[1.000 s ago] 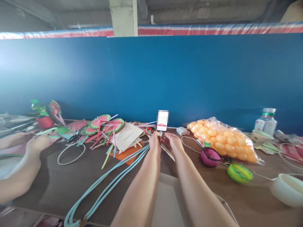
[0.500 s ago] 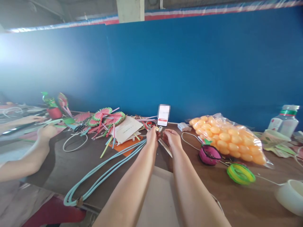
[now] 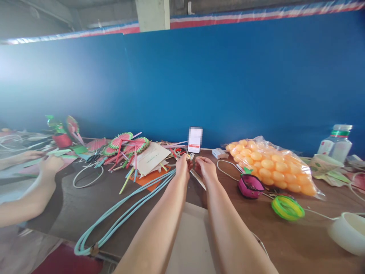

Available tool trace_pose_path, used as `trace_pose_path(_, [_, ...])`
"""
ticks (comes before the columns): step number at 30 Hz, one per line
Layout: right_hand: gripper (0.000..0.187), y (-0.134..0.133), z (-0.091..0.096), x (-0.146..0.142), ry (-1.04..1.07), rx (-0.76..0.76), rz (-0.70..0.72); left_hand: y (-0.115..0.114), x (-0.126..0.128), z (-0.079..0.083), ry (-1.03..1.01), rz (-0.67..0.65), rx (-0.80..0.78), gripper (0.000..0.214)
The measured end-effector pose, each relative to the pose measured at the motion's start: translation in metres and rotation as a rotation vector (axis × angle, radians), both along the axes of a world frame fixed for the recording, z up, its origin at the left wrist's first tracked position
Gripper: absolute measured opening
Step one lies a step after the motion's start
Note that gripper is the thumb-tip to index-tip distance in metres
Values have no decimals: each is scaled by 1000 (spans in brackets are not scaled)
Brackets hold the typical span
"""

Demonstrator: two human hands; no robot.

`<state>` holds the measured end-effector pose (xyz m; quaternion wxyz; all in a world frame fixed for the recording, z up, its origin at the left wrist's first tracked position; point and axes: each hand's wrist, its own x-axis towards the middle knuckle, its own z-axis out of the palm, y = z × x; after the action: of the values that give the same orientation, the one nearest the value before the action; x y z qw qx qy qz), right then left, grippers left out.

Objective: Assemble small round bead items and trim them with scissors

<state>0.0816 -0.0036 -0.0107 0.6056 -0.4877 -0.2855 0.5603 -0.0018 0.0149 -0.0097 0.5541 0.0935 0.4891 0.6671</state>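
Both my arms reach forward over the brown table [image 3: 85,205]. My left hand [image 3: 182,166] and my right hand [image 3: 204,167] meet near the table's far middle, fingers pinched together on a small yellowish item [image 3: 189,156] that I cannot make out. A thin pale stick [image 3: 199,179] lies slanted just below my hands. Light blue cords [image 3: 122,213] run from beside my left hand toward the near left edge.
Pleated paper fans and coloured strips [image 3: 128,146] lie at the left, a white ring [image 3: 88,176] near them. A bag of orange balls [image 3: 270,165], a pink pouch [image 3: 251,185], a green reel [image 3: 287,207], a white bowl [image 3: 348,232] and a bottle [image 3: 336,142] sit right. Another person's hand [image 3: 51,164] rests far left.
My hands stay pinched together at the same spot; the view shifted slightly. The other person's hand at the left moved a little.
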Motion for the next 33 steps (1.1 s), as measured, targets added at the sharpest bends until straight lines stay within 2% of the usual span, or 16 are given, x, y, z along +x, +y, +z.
trace_pose_path(8, [22, 4, -4, 1, 8, -1, -20, 0, 1, 0, -18, -4, -10, 13])
trace_pose_path(22, [17, 13, -15, 2, 79, 86, -35, -2, 2, 3, -18, -27, -19, 11])
trace_pose_path(27, [11, 15, -17, 1, 109, 85, -26, -3, 2, 3, -27, -30, 1, 12])
trace_pose_path(33, [15, 14, -16, 1, 175, 76, -27, -3, 1, 3, -23, -27, 4, 13])
